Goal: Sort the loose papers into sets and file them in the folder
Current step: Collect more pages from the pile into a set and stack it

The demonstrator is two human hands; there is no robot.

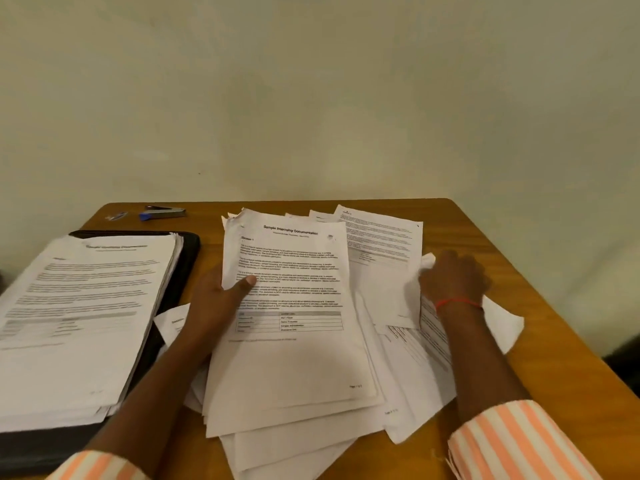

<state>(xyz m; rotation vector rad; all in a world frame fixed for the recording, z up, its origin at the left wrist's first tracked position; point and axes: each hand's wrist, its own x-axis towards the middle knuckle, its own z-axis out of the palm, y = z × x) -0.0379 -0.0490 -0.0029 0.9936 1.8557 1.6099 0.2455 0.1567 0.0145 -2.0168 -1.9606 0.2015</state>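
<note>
The loose papers (294,375) on the counter (519,271) were light and floppy, so our left hand (221,296) pinched the top sheets (287,271) at their left edge, our right hand (453,278) curled on a further sheet (428,262).

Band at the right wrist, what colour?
Red: a thin thread at the wrist of the right hand, clearest in the head view.

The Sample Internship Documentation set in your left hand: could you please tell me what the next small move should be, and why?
Probably lift the loose sheet that the right hand grips and check whether it belongs with the Sample Internship Documentation set pinched by the left hand: its corner is already raised, and many papers lie unsorted.
</note>
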